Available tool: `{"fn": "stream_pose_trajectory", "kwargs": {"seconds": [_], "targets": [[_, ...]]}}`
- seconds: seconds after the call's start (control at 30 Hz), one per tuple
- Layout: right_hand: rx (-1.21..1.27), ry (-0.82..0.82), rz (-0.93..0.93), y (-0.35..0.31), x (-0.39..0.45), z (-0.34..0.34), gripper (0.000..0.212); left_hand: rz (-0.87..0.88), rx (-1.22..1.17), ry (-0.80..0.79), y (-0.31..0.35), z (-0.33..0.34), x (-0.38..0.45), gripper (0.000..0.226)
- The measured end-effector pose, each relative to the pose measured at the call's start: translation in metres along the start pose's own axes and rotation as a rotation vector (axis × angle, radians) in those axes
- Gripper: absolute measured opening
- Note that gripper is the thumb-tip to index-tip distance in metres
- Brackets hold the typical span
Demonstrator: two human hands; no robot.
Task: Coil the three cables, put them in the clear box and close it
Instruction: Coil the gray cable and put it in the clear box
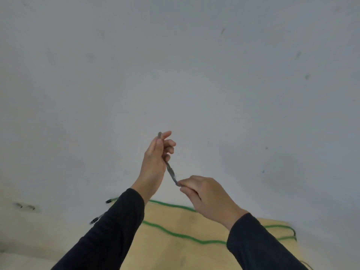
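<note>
Low on the left, against the pale grey wall (175, 65), a dark wall socket (26, 206) sits blurred, and just right of it two dark cable plugs (95, 220) poke out from behind your left sleeve (109, 230), one above the other, too smeared to tell which cables they end. Your left arm rises from the bottom edge, and your left hand (155, 162) is lifted in front of the wall, palm turned toward the centre, thumb and forefinger pinching the upper end of a grey cable (171, 171) while the other fingers curl loosely beside it. That short stretch of grey cable runs taut and slanting, down and to the right, from your left fingertips to your right hand (206, 195), which is closed in a tight pinch on its lower end; whatever length lies beyond the fist is hidden. Both hands are held well above the tan table (175, 250), only part of which shows at the bottom of the view. On that table the green cable (171, 233) lies uncoiled, one strand along the far edge and another snaking across the middle, looping back at the right past your right sleeve (259, 246). At the bottom right corner a thin dark strand (306, 265) is barely visible, too faint to identify.
</note>
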State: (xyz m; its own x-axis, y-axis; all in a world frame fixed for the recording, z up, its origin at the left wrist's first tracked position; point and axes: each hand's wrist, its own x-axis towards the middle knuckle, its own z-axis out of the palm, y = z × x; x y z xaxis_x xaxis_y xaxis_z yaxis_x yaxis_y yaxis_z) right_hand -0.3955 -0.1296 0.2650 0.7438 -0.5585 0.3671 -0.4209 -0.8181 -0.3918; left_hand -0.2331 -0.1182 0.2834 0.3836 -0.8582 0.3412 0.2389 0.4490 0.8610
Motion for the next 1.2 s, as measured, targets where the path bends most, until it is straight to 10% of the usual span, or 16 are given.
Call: {"fn": "stream_pose_trajectory", "kwargs": {"seconds": [0.17, 0.4, 0.67, 1.2], "targets": [[0.171, 0.090, 0.022, -0.013, 0.014, -0.074, 0.008, 0.003, 0.394, -0.316, -0.004, 0.024, -0.042, 0.035], [0.419, -0.101, 0.189, 0.007, 0.018, -0.132, 0.011, -0.100, 0.209, -0.387, -0.001, 0.010, -0.054, 0.039], [0.455, 0.217, 0.113, -0.011, 0.055, -0.124, 0.012, -0.086, 0.059, -0.504, 0.029, 0.016, -0.021, 0.041], [0.637, 0.238, 0.253, 0.012, 0.051, -0.063, 0.027, -0.148, -0.427, -0.301, 0.063, 0.035, -0.002, 0.046]]}}
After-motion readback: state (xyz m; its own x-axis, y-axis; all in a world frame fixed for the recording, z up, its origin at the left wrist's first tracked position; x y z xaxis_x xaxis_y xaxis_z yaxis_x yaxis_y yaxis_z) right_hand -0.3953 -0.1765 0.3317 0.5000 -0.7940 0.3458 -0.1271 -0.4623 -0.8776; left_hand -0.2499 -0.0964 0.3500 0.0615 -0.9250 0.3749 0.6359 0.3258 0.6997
